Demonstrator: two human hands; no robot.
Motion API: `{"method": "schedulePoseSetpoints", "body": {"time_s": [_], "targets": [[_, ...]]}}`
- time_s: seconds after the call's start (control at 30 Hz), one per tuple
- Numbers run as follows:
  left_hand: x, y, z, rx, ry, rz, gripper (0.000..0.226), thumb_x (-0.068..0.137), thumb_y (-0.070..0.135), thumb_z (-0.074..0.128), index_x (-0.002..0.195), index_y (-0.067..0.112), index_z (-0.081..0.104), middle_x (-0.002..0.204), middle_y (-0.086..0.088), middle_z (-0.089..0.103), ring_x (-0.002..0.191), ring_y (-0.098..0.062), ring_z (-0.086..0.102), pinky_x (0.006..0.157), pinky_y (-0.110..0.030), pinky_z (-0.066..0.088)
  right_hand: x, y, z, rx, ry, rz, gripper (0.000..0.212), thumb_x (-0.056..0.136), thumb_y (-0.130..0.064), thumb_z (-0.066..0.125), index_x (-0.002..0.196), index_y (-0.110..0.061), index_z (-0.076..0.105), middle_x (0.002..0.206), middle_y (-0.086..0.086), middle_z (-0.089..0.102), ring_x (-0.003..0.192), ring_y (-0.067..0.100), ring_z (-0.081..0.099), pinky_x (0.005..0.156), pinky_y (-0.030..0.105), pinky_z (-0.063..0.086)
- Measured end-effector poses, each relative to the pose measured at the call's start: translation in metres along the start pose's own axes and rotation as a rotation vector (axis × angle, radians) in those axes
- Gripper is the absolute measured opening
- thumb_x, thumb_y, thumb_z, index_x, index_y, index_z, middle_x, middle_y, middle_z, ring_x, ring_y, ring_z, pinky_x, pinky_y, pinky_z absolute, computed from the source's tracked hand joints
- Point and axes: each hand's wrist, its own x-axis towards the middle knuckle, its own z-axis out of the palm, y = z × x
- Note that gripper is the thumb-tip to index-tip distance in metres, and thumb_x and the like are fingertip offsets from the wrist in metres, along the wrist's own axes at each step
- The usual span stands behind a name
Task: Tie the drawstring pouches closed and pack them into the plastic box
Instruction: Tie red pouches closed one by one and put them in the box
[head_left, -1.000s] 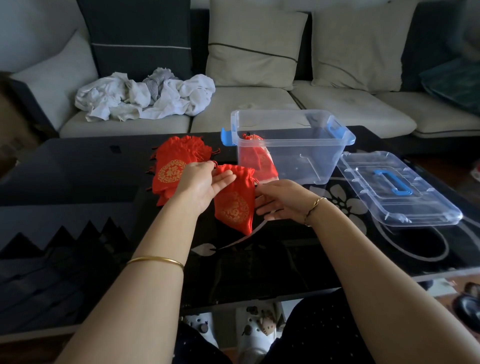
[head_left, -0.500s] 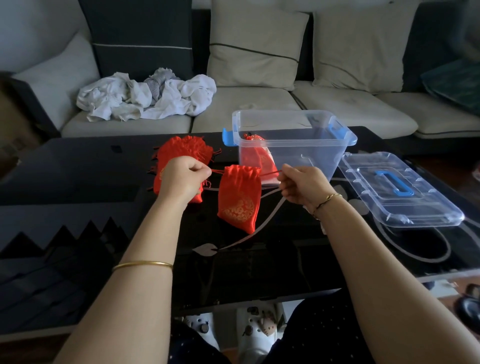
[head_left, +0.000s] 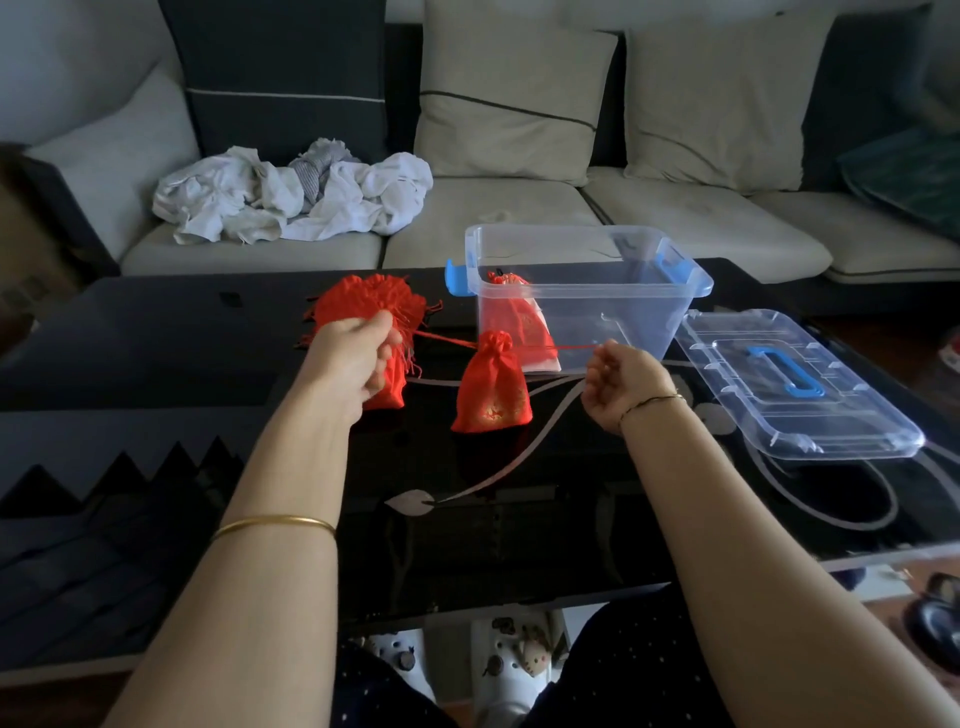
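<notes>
- Red cord (head_left: 447, 340) runs taut both ways out of the neck of the middle pouch (head_left: 491, 387). The left hand (head_left: 353, 358) pinches one end in curled fingers, the right hand (head_left: 621, 382) pinches the other, and the two hands are well apart.
- That neck looks gathered tight, so the cinch on this one seems made. No knot shows, so I judge the tying itself is not yet done.
- The pouch sits between the hands, just on the near side of the plastic box (head_left: 628, 317), with its bottom edge down at the black table (head_left: 156, 343). I cannot tell whether it rests there or hangs from the cord.
- One packed pouch (head_left: 519, 322) is already in the box, leaning at the left end with its neck drawn in.
- At the far left, behind the left hand, a heap of pouches (head_left: 374, 304) waits. I can't count them.
- The lid (head_left: 795, 384) lies flat to the right of the box, which is open for loading.
- My read is that it's early: one in, one in hand, and the heap to go.
</notes>
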Motion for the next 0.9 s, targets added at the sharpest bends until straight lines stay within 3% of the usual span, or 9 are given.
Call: {"method": "schedulePoseSetpoints", "body": {"time_s": [0.1, 0.17, 0.3, 0.4, 0.47, 0.53, 0.67, 0.77, 0.9], "targets": [[-0.007, 0.012, 0.006, -0.286, -0.190, 0.046, 0.033, 0.097, 0.032, 0.048, 0.067, 0.019, 0.052, 0.093, 0.003, 0.069, 0.090, -0.010, 0.063, 0.081, -0.027, 0.046, -0.011, -0.003, 0.010, -0.188, -0.007, -0.296, 0.028, 0.091, -0.015, 0.049, 0.064, -0.012, 0.054, 0.056, 0.000, 0.048, 0.043, 0.010, 0.042, 0.044, 0.019, 0.037], [-0.013, 0.018, 0.011, -0.351, -0.323, 0.100, 0.034, 0.099, 0.032, 0.042, 0.068, 0.019, 0.051, 0.092, 0.003, 0.072, 0.095, -0.010, 0.066, 0.088, -0.029, 0.045, -0.023, -0.007, 0.019, -0.274, -0.078, -0.496, 0.028, 0.091, -0.014, 0.050, 0.065, -0.010, 0.057, 0.057, 0.001, 0.051, 0.044, 0.009, 0.045, 0.044, 0.018, 0.039], [-0.024, 0.020, 0.024, -0.271, -0.458, 0.138, 0.020, 0.096, 0.019, 0.050, 0.085, 0.012, 0.066, 0.066, 0.006, 0.065, 0.066, -0.009, 0.059, 0.071, -0.024, 0.050, -0.046, -0.008, 0.042, -0.444, -0.252, -0.753, 0.029, 0.091, -0.015, 0.052, 0.063, -0.011, 0.061, 0.062, 0.002, 0.057, 0.053, 0.006, 0.049, 0.055, 0.019, 0.043], [-0.028, 0.019, 0.030, -0.021, -0.501, 0.257, 0.012, 0.088, 0.007, 0.060, 0.091, 0.014, 0.069, 0.078, 0.006, 0.069, 0.068, -0.006, 0.058, 0.064, -0.020, 0.050, -0.054, -0.004, 0.052, -0.569, -0.349, -0.880, 0.031, 0.092, -0.016, 0.053, 0.062, -0.019, 0.061, 0.064, -0.008, 0.061, 0.060, -0.001, 0.054, 0.063, 0.015, 0.045], [-0.030, 0.018, 0.033, 0.141, -0.470, 0.324, 0.007, 0.084, 0.012, 0.066, 0.088, 0.015, 0.070, 0.077, 0.006, 0.068, 0.063, -0.005, 0.057, 0.059, -0.019, 0.045, -0.056, 0.000, 0.055, -0.608, -0.404, -0.895, 0.030, 0.093, -0.017, 0.053, 0.064, -0.020, 0.061, 0.064, -0.011, 0.061, 0.061, -0.004, 0.056, 0.065, 0.013, 0.046], [-0.031, 0.017, 0.036, 0.220, -0.403, 0.361, 0.006, 0.083, 0.019, 0.069, 0.084, 0.013, 0.071, 0.061, 0.010, 0.061, 0.055, -0.007, 0.050, 0.056, -0.020, 0.042, -0.056, 0.001, 0.058, -0.612, -0.436, -0.869, 0.031, 0.094, -0.020, 0.051, 0.066, -0.018, 0.062, 0.066, -0.009, 0.063, 0.063, -0.001, 0.058, 0.064, 0.015, 0.047], [-0.030, 0.016, 0.037, 0.141, -0.403, 0.323, 0.007, 0.084, 0.018, 0.068, 0.083, 0.012, 0.071, 0.061, 0.006, 0.058, 0.054, -0.008, 0.046, 0.049, -0.017, 0.040, -0.044, 0.002, 0.055, -0.649, -0.337, -0.662, 0.047, 0.099, -0.037, 0.034, 0.079, -0.006, 0.064, 0.083, 0.011, 0.066, 0.076, 0.020, 0.060, 0.073, 0.032, 0.049], [-0.030, 0.015, 0.036, 0.126, -0.434, 0.319, 0.007, 0.085, 0.015, 0.066, 0.086, 0.015, 0.072, 0.063, 0.009, 0.060, 0.054, -0.005, 0.045, 0.049, -0.013, 0.041, -0.042, 0.008, 0.050, -0.830, -0.386, -0.549, 0.046, 0.100, -0.035, 0.031, 0.088, 0.000, 0.060, 0.085, 0.019, 0.061, 0.077, 0.027, 0.055, 0.070, 0.029, 0.050], [-0.031, 0.015, 0.036, 0.080, -0.461, 0.299, 0.007, 0.087, 0.011, 0.064, 0.085, 0.013, 0.071, 0.059, 0.014, 0.062, 0.056, -0.004, 0.046, 0.053, -0.015, 0.043, -0.045, 0.011, 0.050, -0.722, -0.503, -0.491, 0.030, 0.099, -0.021, 0.039, 0.076, -0.008, 0.054, 0.074, 0.012, 0.052, 0.072, 0.024, 0.049, 0.072, 0.035, 0.045]]}}
